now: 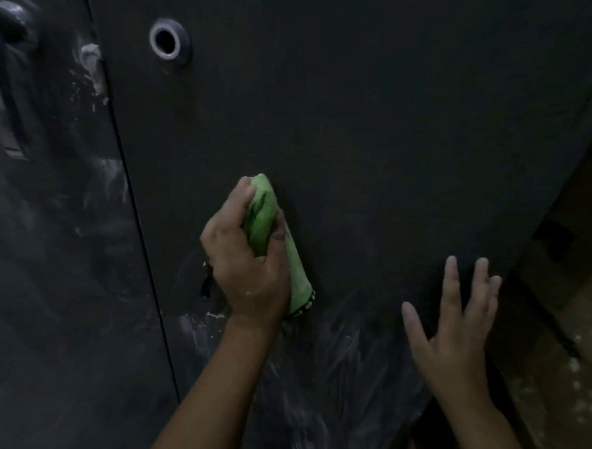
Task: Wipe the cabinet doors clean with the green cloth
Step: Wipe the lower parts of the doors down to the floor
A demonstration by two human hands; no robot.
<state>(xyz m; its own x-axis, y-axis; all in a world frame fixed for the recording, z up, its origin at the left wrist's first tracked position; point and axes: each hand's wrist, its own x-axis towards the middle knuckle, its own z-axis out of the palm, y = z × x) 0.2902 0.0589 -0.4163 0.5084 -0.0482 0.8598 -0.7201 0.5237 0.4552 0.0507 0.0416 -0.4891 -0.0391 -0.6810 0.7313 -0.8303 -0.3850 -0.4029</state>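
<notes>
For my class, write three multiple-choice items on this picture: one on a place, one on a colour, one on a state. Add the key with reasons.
1. Where do the white smears lie on the door being wiped?
A. Near its top
B. Low down, below the cloth
C. Nowhere

2. What colour is the cloth?
A. Green
B. Red
C. White

3. How is the right hand?
A. Gripping the cloth
B. Open, fingers spread
C. Curled in a fist

Key:
1. B, since the streaks show under the cloth.
2. A, as it stands out bright green against the dark door.
3. B, because the left hand grips the cloth and the right holds nothing.
</notes>
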